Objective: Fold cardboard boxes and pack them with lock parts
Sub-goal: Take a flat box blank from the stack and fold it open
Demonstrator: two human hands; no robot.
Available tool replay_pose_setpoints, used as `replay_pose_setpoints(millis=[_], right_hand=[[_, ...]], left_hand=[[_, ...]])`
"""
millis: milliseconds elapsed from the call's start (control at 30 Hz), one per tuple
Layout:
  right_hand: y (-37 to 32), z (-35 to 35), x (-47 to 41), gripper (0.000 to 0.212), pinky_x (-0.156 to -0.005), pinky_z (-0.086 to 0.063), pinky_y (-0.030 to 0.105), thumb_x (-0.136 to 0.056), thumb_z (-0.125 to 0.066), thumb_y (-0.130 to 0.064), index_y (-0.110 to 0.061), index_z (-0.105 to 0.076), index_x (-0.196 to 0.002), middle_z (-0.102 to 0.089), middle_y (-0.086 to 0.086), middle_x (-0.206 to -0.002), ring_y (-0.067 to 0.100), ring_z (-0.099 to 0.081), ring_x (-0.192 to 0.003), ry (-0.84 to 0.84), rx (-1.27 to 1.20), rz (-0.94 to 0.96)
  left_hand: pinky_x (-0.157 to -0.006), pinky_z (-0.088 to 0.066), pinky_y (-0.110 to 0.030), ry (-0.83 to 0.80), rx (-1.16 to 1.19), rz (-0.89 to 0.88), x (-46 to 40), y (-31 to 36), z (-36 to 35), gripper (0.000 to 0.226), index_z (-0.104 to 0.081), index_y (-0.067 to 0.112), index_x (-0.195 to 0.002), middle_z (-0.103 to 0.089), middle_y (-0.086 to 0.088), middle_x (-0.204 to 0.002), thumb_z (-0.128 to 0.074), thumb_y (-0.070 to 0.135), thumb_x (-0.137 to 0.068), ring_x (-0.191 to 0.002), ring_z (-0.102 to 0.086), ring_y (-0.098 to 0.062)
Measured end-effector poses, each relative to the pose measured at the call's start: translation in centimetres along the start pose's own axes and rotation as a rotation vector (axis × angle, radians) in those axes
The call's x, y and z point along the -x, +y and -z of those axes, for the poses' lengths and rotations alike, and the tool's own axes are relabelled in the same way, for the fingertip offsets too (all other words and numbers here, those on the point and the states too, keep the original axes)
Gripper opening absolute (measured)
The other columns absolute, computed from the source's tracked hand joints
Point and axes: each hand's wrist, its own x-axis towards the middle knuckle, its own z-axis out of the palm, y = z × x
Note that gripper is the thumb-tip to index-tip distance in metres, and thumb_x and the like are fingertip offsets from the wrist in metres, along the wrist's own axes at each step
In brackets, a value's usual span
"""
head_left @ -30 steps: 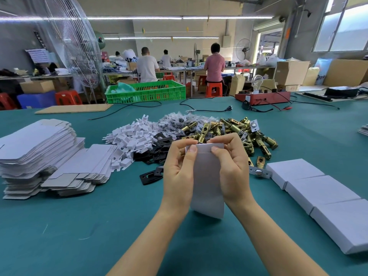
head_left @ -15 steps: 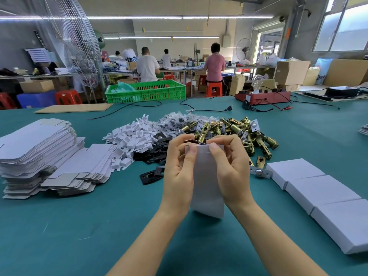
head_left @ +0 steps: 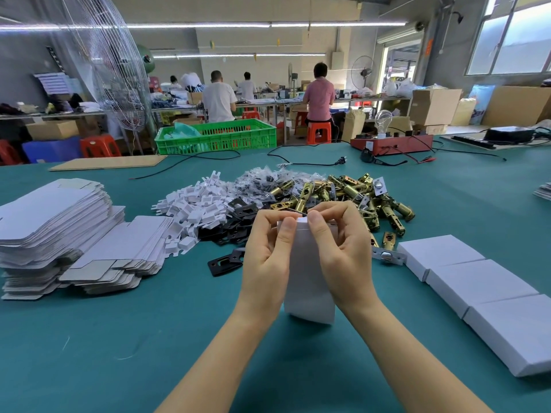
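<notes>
two hands (head_left: 304, 251) grip one box (head_left: 308, 281); three finished boxes (head_left: 477, 286).

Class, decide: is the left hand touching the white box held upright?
Touching. The head view shows the left hand curled round the white box, its thumb pressed on the front panel.

- Matt white cardboard box (head_left: 308, 281) sitting between both hands.
- Glossy brass-coloured metal latches (head_left: 351, 195) shining just beyond the right hand (head_left: 343, 254).
- Matt black plates (head_left: 235, 228) lying beyond the left hand (head_left: 265, 257).
- Teal cloth-like table (head_left: 119, 338) looking smooth, matt.
</notes>
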Motion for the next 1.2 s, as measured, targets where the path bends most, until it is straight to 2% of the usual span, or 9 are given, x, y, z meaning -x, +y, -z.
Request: replay_pose_setpoints(millis=[167,300,533,700,800,933,1033,1133,1200], right_hand=[[0.1,0.2,0.0,0.009,-0.073,-0.045,0.018,-0.088,-0.059,-0.018,-0.020,-0.054,-0.081,-0.060,-0.017,-0.085,0.005,-0.057,-0.080,-0.013,0.004,-0.021],[0.0,0.1,0.1,0.010,-0.072,-0.043,0.014,-0.089,-0.060,-0.016,-0.020,-0.055,-0.081,-0.059,-0.014,-0.084,0.002,-0.056,-0.080,-0.002,0.026,-0.008],[0.1,0.2,0.0,0.010,-0.076,-0.044,0.016,-0.087,-0.060,-0.021,-0.021,-0.057,-0.077,-0.062,-0.016,-0.084,0.003,-0.059,-0.084,0.029,0.027,-0.043],[0.6,0.2,-0.2,0.004,-0.070,-0.042,0.016,-0.091,-0.054,-0.027,-0.024,-0.055,-0.089,-0.057,-0.017,-0.080,0.002,-0.053,-0.076,0.016,0.031,-0.073],[0.8,0.2,-0.3,0.014,-0.068,-0.039,0.017,-0.093,-0.047,-0.037,-0.027,-0.054,-0.087,-0.054,-0.011,-0.080,0.006,-0.051,-0.076,0.040,0.099,-0.099],[0.9,0.2,-0.5,0.047,-0.060,-0.037,0.028,-0.087,-0.041,-0.064,-0.020,-0.051,-0.072,-0.048,-0.003,-0.068,0.016,-0.047,-0.063,-0.047,0.067,-0.446],[0.8,0.5,-0.7,0.068,-0.064,-0.045,0.037,-0.083,-0.044,-0.073,-0.010,-0.062,-0.103,-0.060,0.007,-0.072,0.022,-0.056,-0.063,-0.186,-0.250,-0.874],[1.2,0.9,-0.8,0.063,-0.072,-0.052,0.041,-0.086,-0.054,-0.062,-0.006,-0.060,-0.116,-0.064,0.008,-0.080,0.023,-0.060,-0.071,-0.221,-0.341,-0.946],[1.5,1.0,-0.8,0.047,-0.062,-0.053,0.034,-0.091,-0.054,-0.044,-0.003,-0.060,-0.115,-0.061,0.003,-0.071,0.017,-0.059,-0.062,-0.191,-0.371,-0.950]], left_hand=[[-0.070,-0.047,-0.019,-0.010,0.006,-0.005,0.2,0.0,-0.1,0.024,-0.059,0.007,-0.096,-0.062,-0.014,-0.088,-0.052,0.029,-0.092,-0.080,-0.055,-0.015],[-0.072,-0.045,-0.013,-0.029,-0.021,-0.012,0.1,-0.2,0.1,0.009,-0.059,0.008,-0.095,-0.064,-0.004,-0.091,-0.059,0.017,-0.094,-0.079,-0.058,-0.002],[-0.084,-0.050,-0.028,-0.032,-0.060,-0.029,0.0,-0.3,0.3,0.013,-0.060,0.010,-0.094,-0.067,-0.010,-0.101,-0.060,0.021,-0.088,-0.095,-0.062,-0.021],[-0.074,-0.042,-0.017,-0.006,-0.150,-0.084,0.0,-0.4,0.1,0.003,-0.059,0.021,-0.092,-0.062,0.011,-0.087,-0.060,0.022,-0.089,-0.078,-0.055,-0.006],[-0.083,-0.041,-0.018,0.029,-0.245,-0.242,-0.4,0.0,0.3,0.012,-0.058,0.024,-0.098,-0.059,0.012,-0.097,-0.060,0.015,-0.091,-0.091,-0.056,-0.006],[-0.098,-0.044,-0.039,0.013,-0.477,-0.534,-0.7,-0.2,0.9,0.020,-0.056,0.023,-0.107,-0.058,0.001,-0.116,-0.060,0.011,-0.092,-0.115,-0.053,-0.015],[-0.101,-0.042,-0.057,-0.106,-0.527,-0.586,-0.3,-1.5,1.1,0.026,-0.053,0.019,-0.111,-0.056,-0.001,-0.117,-0.060,0.004,-0.091,-0.115,-0.054,-0.015],[-0.112,-0.028,-0.064,-0.173,-0.579,-0.590,0.1,-3.0,1.2,0.034,-0.052,0.021,-0.113,-0.056,0.002,-0.119,-0.062,-0.001,-0.088,-0.118,-0.055,-0.014],[-0.115,-0.026,-0.059,-0.201,-0.594,-0.597,0.3,-3.7,1.4,0.039,-0.052,0.020,-0.114,-0.055,0.003,-0.119,-0.062,-0.004,-0.086,-0.122,-0.054,-0.017]])
